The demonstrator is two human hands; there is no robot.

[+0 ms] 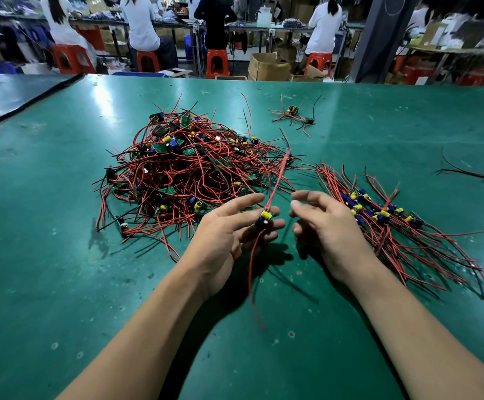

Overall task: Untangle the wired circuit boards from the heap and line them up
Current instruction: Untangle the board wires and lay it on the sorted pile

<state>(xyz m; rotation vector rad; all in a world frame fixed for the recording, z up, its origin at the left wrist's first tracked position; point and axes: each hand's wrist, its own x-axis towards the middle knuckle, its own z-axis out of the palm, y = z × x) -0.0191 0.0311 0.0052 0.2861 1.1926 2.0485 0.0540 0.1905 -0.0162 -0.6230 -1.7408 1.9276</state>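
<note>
Partly done: left hand (229, 232) pinches one wired board (265, 218) above the bench (61, 197); right hand (326, 226) relaxed, empty. A lined-up row (385, 217) lies at right; the large heap (188, 166) awaits untangling.

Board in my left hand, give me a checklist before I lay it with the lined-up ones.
1. Left hand holds the board: ok.
2. Upper wire clear of the heap: cannot tell, it crosses the heap's edge.
3. Lower wire hanging free: ok.
4. Right hand free to help: ok, open and empty.
5. Row lies beside the right hand, boards aligned: ok.
</note>
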